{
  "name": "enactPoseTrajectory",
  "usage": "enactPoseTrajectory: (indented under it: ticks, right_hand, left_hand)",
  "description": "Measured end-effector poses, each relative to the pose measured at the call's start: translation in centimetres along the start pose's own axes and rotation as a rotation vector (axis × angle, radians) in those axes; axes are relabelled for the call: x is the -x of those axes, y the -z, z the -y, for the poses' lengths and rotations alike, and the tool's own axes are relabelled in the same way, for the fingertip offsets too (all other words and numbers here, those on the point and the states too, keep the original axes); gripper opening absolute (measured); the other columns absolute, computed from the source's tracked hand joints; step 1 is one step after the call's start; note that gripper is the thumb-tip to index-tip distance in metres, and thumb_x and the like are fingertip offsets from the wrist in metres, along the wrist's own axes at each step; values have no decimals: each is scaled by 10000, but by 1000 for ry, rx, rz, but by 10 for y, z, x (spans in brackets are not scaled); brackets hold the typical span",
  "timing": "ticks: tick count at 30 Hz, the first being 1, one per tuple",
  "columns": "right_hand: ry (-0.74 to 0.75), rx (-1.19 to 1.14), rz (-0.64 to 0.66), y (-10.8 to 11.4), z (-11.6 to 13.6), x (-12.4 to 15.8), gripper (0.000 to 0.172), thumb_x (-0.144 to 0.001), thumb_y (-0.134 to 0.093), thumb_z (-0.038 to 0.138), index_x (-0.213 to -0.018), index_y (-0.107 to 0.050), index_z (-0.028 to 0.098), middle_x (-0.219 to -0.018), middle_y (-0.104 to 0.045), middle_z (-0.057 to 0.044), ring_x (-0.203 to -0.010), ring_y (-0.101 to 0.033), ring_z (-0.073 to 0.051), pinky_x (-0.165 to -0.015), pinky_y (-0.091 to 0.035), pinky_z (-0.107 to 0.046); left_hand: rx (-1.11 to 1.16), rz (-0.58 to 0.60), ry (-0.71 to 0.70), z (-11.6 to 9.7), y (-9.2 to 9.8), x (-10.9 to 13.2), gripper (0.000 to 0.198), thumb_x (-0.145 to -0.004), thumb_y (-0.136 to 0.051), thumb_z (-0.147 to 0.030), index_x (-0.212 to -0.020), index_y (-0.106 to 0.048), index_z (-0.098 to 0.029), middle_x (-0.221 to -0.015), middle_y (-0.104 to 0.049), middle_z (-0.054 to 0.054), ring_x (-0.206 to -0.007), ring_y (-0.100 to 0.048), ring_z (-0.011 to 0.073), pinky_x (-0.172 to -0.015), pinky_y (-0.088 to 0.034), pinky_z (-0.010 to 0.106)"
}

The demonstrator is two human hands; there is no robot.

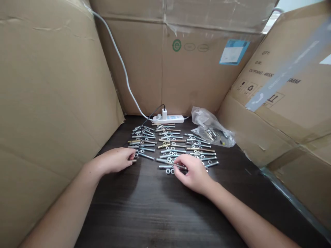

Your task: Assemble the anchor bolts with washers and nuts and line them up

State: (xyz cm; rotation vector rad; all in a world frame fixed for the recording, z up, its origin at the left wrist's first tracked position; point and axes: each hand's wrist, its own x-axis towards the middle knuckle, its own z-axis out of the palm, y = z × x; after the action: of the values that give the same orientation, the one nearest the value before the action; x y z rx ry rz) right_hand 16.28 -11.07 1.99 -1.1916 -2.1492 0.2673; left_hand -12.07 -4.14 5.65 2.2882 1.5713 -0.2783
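Observation:
Rows of expansion bolts, sleeves, nuts and washers lie on the dark table [124, 213]. At the left row's near end, my left hand [117, 160] is closed, its fingertips around a short metal piece [133, 161] that looks like a sleeve; most of it is hidden. My right hand [193, 173] pinches a long, slim bolt [166, 161] slanting above the middle row's near end. Under it lie another bolt [163, 167] and a hex nut [168, 171]. Beside my left fingers rests a single bolt [147, 156], pointing away to the right.
A white power strip [169, 119] with a plugged-in adapter [164, 113] and a white cable [121, 62] stands at the back. To its right lies a clear plastic bag [207, 122] with metal parts inside. Cardboard walls [144, 69] enclose the table on three sides.

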Motion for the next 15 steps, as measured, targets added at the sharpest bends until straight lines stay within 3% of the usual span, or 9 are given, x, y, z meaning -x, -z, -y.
enactPoseTrajectory:
  ticks: [8,15]
  right_hand:
    - [159,313,156,-33,34,-32,120,-853,-533,270,-793,-597,188,-777,-619,-30,-799,-516,-182,-759,-335,-312]
    - [129,427,220,-59,44,-63,155,-838,-548,291,-779,-634,177,-820,-645,-58,-842,-518,-214,-772,-322,-346]
  left_hand:
    - [-19,-78,9,-4,-8,-3,72,-764,-488,-284,-733,-493,-219,-720,-612,6,-634,-548,177,-514,-270,262]
    - [28,-151,-14,2,-9,-3,29,-732,-515,-238,-748,-519,-214,-742,-626,12,-670,-578,182,-535,-291,257]
